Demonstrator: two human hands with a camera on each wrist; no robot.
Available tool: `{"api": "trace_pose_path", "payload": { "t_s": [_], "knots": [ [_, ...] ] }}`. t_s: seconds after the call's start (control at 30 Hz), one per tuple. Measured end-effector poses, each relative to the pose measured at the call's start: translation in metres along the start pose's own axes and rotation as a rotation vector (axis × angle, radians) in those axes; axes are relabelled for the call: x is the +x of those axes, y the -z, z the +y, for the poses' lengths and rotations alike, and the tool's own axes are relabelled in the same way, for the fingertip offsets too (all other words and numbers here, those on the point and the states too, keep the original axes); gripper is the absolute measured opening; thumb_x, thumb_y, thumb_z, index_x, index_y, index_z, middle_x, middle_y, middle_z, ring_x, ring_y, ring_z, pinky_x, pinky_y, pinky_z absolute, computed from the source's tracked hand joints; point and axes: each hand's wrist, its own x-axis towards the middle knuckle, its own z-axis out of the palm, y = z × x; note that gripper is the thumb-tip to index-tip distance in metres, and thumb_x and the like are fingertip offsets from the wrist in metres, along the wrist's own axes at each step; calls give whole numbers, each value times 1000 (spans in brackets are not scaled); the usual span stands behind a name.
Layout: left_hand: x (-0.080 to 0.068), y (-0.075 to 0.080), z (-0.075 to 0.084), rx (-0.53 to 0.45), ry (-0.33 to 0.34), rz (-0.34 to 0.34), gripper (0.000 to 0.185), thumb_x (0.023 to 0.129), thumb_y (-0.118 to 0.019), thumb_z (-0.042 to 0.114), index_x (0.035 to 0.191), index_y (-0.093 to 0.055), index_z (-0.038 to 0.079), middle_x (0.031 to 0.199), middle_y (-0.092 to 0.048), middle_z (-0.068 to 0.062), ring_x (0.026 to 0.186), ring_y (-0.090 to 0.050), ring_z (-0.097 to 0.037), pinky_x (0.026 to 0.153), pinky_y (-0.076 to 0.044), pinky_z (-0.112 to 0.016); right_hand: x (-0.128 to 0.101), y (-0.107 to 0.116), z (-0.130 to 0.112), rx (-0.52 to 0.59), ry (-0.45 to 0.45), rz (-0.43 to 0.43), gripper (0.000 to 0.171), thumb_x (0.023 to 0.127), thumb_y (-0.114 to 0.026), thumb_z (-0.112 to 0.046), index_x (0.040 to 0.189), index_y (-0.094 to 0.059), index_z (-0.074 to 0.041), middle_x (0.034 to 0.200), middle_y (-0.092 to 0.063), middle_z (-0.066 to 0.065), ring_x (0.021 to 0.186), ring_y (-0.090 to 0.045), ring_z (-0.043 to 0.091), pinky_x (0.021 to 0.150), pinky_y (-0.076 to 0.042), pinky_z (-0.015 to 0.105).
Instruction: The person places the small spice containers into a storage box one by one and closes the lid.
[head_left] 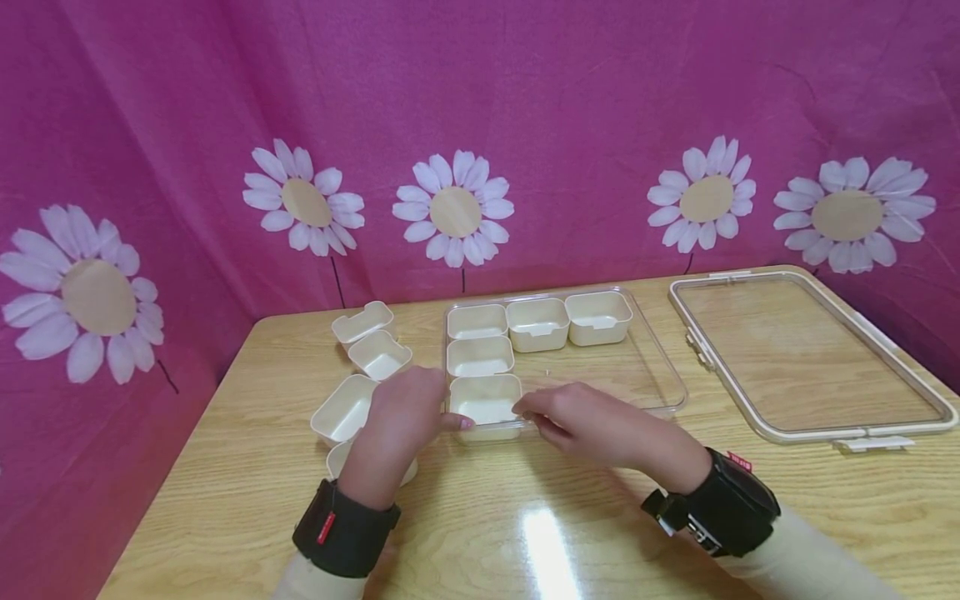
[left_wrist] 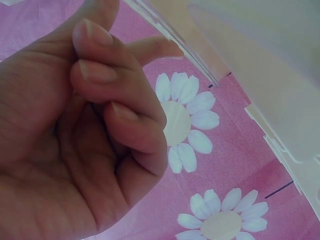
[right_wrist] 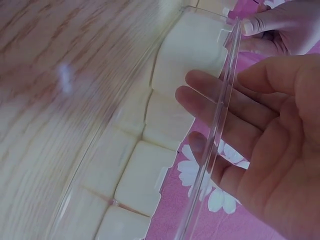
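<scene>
On the light wooden table (head_left: 247, 467), a clear rectangular plastic tray (head_left: 645, 367) holds a small cream plastic cup (head_left: 486, 403) in its near-left corner, where the right hand (head_left: 592, 423) lies with straight fingers touching the tray's near rim and the left hand (head_left: 397, 417), fingers curled, presses a fingertip against the cup.

Both forearms are reaching forward and angling inward, black wrist bands on both. Left hand (head_left: 397, 417) is sitting knuckles-up, three fingers curling into the palm, index finger (left_wrist: 152, 47) poking out toward the right hand (head_left: 592, 421). Right hand's fingers (right_wrist: 220, 95) are lying straight, loosely spread.
</scene>
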Motion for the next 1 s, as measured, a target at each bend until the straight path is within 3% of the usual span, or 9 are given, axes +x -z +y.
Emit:
{"api": "trace_pose_path", "payload": {
  "t_s": [0.23,0.4,0.8,1.0],
  "knots": [
    [0,1,0,11,-5,8,42,73,-89,45,78,-67,9,62,-54,-2,62,-49,-18,53,-36,-31,1,0,-2,-13,-12,13,25,94,-60,3,117,-69,-1,97,-75,7,67,-56,1,63,-51,21],
    [-1,2,0,1,7,3,43,73,-89,45,80,-65,10,63,-54,-2,63,-49,-19,54,-36,-30,3,-3,-2,-33,-36,4,26,95,-60,0,120,-68,1,95,-75,9,60,-51,-2,60,-49,19],
    [-6,2,6,63,71,4,49,74,-86,53,75,-59,12,62,-48,-2,60,-48,-19,52,-36,-32,-1,-7,-6,-24,-46,1,46,97,-64,-4,141,-52,4,105,-77,11,68,-63,6,65,-53,23],
    [-10,4,8,96,101,-5,46,76,-86,50,85,-67,10,66,-56,-4,64,-55,-20,55,-44,-35,0,-9,-9,-74,26,40,44,93,-67,0,135,-54,3,102,-77,12,83,-74,20,72,-58,28]
  ]
}}
